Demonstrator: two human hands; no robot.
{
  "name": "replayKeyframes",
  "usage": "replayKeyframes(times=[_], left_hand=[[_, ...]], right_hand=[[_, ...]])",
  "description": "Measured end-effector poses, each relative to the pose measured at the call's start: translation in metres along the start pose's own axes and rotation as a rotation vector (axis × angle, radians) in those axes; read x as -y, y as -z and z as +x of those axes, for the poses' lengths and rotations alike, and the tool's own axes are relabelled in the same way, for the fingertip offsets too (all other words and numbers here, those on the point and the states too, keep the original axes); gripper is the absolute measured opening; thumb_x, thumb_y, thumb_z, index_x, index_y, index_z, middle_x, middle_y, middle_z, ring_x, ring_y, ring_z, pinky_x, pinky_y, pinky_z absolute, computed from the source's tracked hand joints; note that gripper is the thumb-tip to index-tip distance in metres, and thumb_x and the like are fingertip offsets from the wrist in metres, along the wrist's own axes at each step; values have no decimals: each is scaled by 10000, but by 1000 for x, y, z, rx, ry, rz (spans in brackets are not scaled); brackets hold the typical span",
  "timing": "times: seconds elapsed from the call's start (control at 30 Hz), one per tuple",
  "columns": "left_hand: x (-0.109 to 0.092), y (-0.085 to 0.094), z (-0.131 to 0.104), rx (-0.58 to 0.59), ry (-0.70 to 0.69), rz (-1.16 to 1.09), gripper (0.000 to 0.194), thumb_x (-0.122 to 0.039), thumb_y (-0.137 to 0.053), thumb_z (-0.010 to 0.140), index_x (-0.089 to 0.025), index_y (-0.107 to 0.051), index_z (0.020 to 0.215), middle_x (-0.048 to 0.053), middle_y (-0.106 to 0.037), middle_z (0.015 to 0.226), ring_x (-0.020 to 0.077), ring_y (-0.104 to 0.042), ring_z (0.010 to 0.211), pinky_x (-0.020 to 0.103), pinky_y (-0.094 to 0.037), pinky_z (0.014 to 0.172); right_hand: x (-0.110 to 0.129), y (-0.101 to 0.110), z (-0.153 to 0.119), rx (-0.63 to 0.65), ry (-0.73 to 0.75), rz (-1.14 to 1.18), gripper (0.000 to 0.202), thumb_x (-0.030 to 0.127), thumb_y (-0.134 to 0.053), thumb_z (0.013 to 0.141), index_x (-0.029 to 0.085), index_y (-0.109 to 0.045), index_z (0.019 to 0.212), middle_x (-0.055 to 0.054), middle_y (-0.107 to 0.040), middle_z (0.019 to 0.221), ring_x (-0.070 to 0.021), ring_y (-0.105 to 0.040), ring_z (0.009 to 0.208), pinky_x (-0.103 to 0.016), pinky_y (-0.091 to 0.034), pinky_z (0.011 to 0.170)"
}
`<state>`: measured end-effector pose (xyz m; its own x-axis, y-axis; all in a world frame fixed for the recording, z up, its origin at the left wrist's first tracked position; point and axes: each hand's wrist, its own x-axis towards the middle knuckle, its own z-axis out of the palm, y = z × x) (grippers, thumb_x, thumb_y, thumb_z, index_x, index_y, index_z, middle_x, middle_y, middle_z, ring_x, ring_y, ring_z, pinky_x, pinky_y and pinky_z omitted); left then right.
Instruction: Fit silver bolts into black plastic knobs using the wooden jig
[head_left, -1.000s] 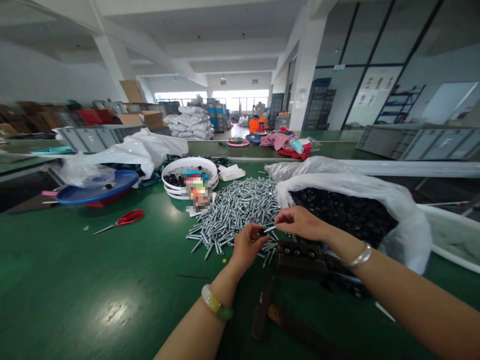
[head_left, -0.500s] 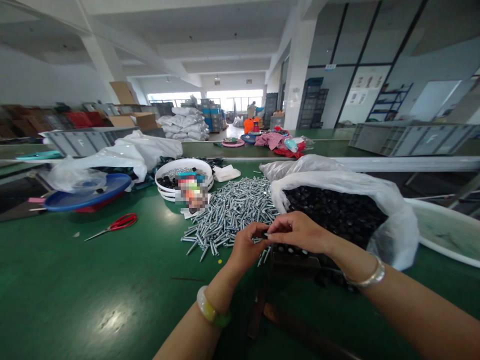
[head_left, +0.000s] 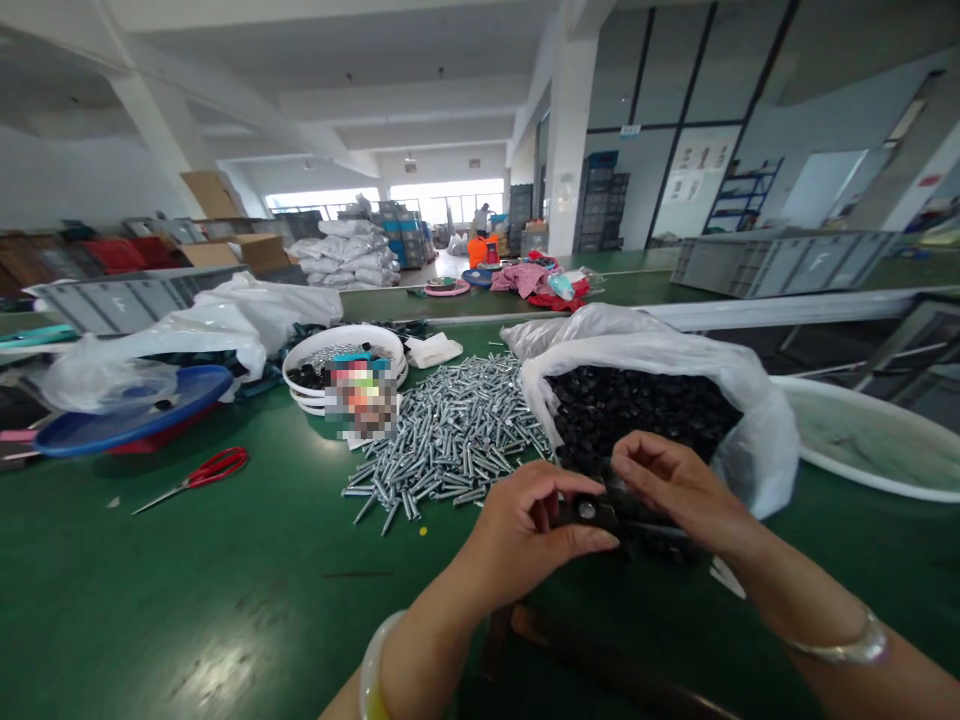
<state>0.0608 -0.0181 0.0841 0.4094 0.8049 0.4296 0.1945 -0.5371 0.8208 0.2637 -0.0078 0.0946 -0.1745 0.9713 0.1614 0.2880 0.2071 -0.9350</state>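
My left hand is closed, thumb and fingers around a small black part with a round silver centre. Just to its right, my right hand has thumb and fingertips pinched together; whatever lies between them, if anything, is too small to make out. Beyond the hands a white plastic bag stands with its mouth wide, full of small black pieces. A heap of silver bolts spreads over the green table to the left of the bag. More black pieces lie on the table below my right hand, partly hidden.
Red-handled scissors lie at left. Behind them are a blue tray and stacked white bowls. A wide white basin sits at right. A hammer-like wooden handle lies near the front. Grey crates stand farther back.
My hands were together at the bolt heap's edge. They have moved right and come apart, and the black part now shows in my left hand. The view has turned slightly right.
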Motion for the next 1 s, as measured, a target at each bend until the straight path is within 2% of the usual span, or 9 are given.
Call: replayKeyframes(times=[0.13,0.23,0.33,0.47,0.63,0.73,0.83,0.9,1.0], left_hand=[[-4,-27,11,136,34,267,262,-364,-666,708,-268,-669,952,9,-685,877,184,-586,782,290,-441,733],[1,-45,27,155,-15,468,267,-359,-681,689,-288,-671,946,5,-692,901,208,-581,831,324,-425,772],[6,-54,39,159,-25,623,242,-360,-700,662,-281,-687,890,23,-689,864,227,-573,834,344,-417,759],[8,-58,43,156,34,750,224,-364,-700,656,-276,-695,862,48,-683,816,256,-562,832,381,-402,750],[4,-59,45,133,81,846,209,-349,-668,673,-241,-692,850,76,-669,820,269,-563,835,402,-401,753],[2,-57,47,178,69,893,185,-371,-642,684,-250,-694,813,71,-661,832,272,-569,845,396,-408,746],[2,-55,46,164,54,926,175,-380,-633,685,-249,-689,786,70,-648,839,280,-566,850,404,-408,746],[2,-54,44,138,47,933,168,-359,-631,690,-247,-683,804,68,-641,835,276,-563,848,403,-404,751],[3,-51,41,157,45,884,203,-319,-623,714,-268,-668,905,58,-646,857,261,-567,856,379,-406,753]], right_hand=[[-21,22,-15,-47,-42,-65,332,519,-565,744,191,-530,711,46,-406,544,-66,-330,452,-193,-262,372],[-39,32,-21,-104,-70,-44,323,509,-560,753,193,-511,711,60,-384,523,-63,-315,441,-193,-251,371],[-54,37,-24,-124,-86,-21,298,485,-554,771,194,-508,724,64,-383,523,-64,-320,446,-194,-256,378],[-65,38,-27,-112,-82,-53,302,485,-548,772,192,-514,707,47,-430,557,-80,-387,484,-200,-310,408],[-68,34,-30,-58,-27,-143,281,459,-536,787,184,-551,725,13,-535,644,-115,-502,587,-228,-411,519],[-73,28,-31,19,32,-215,248,414,-521,808,190,-605,872,-16,-620,764,-156,-571,698,-265,-463,612],[-74,21,-32,40,141,-311,283,356,-527,814,210,-612,1040,-54,-651,968,-198,-588,885,-320,-466,780],[-72,17,-31,34,199,-359,276,326,-521,819,207,-619,1049,-68,-650,1012,-207,-583,934,-335,-447,837],[-67,12,-31,45,201,-396,251,317,-500,833,202,-628,1017,-72,-663,971,-207,-600,891,-331,-461,808]])
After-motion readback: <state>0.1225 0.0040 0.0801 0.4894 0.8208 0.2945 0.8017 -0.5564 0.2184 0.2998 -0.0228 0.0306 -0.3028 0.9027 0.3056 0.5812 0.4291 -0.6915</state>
